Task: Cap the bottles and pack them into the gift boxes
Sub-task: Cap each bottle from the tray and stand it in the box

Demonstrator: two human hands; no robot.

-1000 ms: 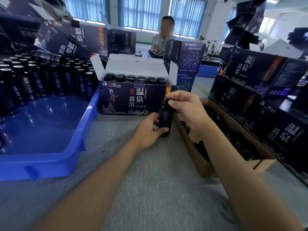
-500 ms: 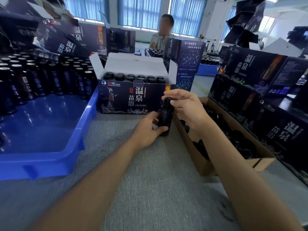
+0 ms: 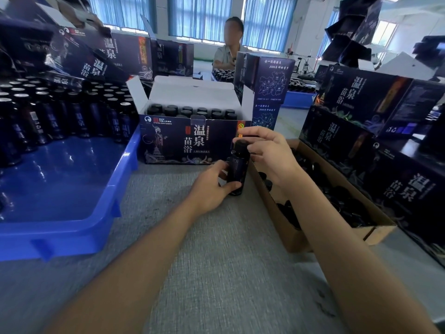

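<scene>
Head view puts us partway through the job. The open gift box (image 3: 190,141) already holds rows of capped bottles (image 3: 187,110) and looks close to full, though we cannot see every slot. Many tray bottles (image 3: 60,112) with pale, shiny tops, which we judge to be uncapped, wait in the blue tray (image 3: 72,232) on our left. Closed gift boxes (image 3: 361,100) stacked on the right look like finished packs.

One bottle (image 3: 237,169) stands upright on the worktop (image 3: 216,261), just in front of the open box's right corner and beside the cardboard box (image 3: 296,235) of loose caps (image 3: 337,196). Our left hand (image 3: 212,186) grips its lower body, fingers and thumb curled round it. Our right hand (image 3: 267,150) sits over the top, fingertips pinching the black cap (image 3: 240,144) on the neck. We cannot tell whether that cap is fully tightened. By our reckoning this bottle has yet to be packed, and the tray's stock remains.
</scene>
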